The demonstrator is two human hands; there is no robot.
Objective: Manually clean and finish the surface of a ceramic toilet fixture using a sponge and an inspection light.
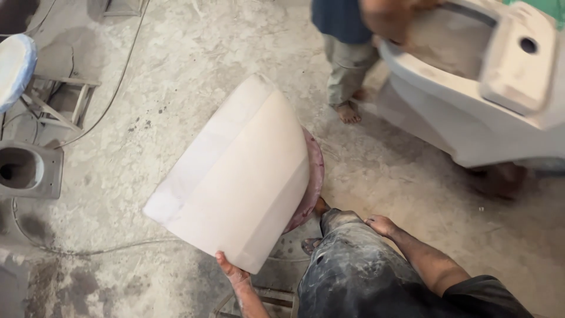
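A large white unglazed ceramic piece (241,176) with a curved top stands on a reddish round disc (315,171) on the dusty concrete floor. My left hand (231,272) grips its near lower corner from below, fingers curled on the edge. My right hand (381,224) rests on my knee in dust-covered dark trousers (347,265), just right of the disc, holding nothing, fingers loosely spread.
At the top right another person, bare foot (348,112) on the floor, holds a big white toilet body (471,88). At the left stand a grey cast piece with a round hole (26,171) and a wooden stool frame (59,103). Cables (118,82) trail across the floor.
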